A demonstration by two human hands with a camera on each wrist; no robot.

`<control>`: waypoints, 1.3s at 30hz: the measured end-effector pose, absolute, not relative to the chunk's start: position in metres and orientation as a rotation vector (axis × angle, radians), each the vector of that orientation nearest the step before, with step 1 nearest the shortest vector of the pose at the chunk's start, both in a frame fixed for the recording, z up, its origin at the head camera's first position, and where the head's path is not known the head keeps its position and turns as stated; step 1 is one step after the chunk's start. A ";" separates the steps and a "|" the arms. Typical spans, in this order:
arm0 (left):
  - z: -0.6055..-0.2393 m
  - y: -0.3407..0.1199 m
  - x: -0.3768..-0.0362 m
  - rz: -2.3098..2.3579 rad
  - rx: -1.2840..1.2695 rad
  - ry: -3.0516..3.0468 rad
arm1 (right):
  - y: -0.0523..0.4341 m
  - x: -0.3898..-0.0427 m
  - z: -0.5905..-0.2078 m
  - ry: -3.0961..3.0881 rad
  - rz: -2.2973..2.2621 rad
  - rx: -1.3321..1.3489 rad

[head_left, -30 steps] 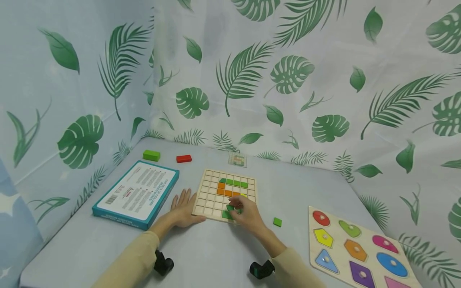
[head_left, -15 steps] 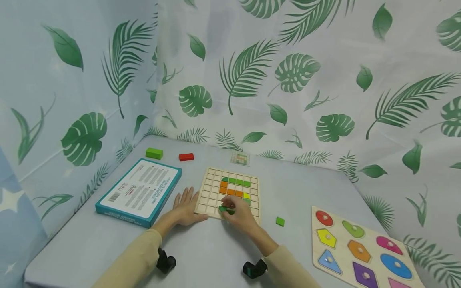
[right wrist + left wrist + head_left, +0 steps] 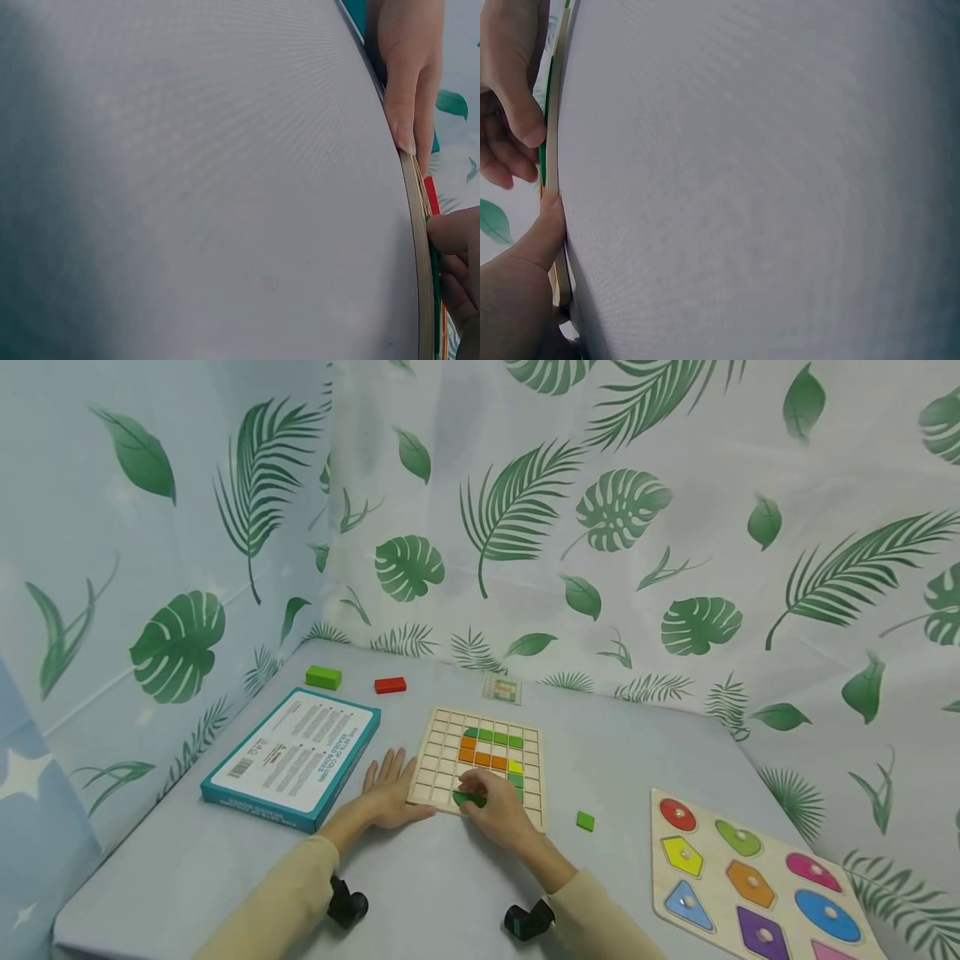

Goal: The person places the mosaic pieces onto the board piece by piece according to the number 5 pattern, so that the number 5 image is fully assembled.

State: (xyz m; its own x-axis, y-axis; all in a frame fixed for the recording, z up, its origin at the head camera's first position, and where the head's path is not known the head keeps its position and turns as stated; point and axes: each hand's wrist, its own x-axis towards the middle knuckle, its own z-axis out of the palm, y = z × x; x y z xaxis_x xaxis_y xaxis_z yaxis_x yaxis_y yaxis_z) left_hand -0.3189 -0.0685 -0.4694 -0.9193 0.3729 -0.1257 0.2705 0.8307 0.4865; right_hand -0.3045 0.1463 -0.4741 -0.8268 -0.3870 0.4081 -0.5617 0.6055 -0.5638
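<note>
A wooden grid board (image 3: pixel 437 760) lies flat on the table with green, orange and yellow tiles in some of its cells. My right hand (image 3: pixel 498 810) is over its near part, pinching a dark green tile (image 3: pixel 462 798) with a rounded edge at the near row. Fingers partly cover this tile, and I cannot tell whether it sits fully in a cell. My left hand (image 3: pixel 388 800) lies on the table at the board's left side, fingers spread. In the right wrist view, the left thumb (image 3: pixel 403 135) touches the board's corner.
A teal and white box (image 3: pixel 292 760) lies to the left. Behind it are a green block (image 3: pixel 323 677) and a red block (image 3: pixel 390 685). A pattern card (image 3: pixel 502 688) lies beyond the board. Rightward are a loose green tile (image 3: pixel 585 821) and a shape puzzle (image 3: pixel 712 860).
My right hand has moved left along the board's near edge with the dark green tile, uncovering the yellow tile and a green one below it. My left hand keeps its place beside the board.
</note>
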 end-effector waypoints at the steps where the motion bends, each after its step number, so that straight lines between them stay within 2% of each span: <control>1: -0.469 -0.068 -0.318 0.701 0.498 2.795 | 0.147 -0.305 -0.474 -2.590 1.030 0.776; 10: -0.467 -0.066 -0.318 0.712 0.513 2.778 | 0.149 -0.304 -0.473 -2.603 1.016 0.768; 14: -0.468 -0.065 -0.319 0.722 0.510 2.783 | 0.151 -0.302 -0.468 -2.604 1.137 0.676; 20: -0.466 -0.064 -0.318 0.698 0.486 2.787 | 0.150 -0.283 -0.438 -2.489 1.542 0.439; 25: -0.466 -0.064 -0.318 0.704 0.471 2.783 | 0.156 -0.279 -0.434 -2.464 1.570 0.393; 33: -0.468 -0.068 -0.317 0.739 0.474 2.780 | 0.187 -0.276 -0.435 -2.473 1.505 0.334; 39: -0.465 -0.067 -0.316 0.699 0.479 2.789 | 0.227 -0.287 -0.457 -2.451 1.475 0.202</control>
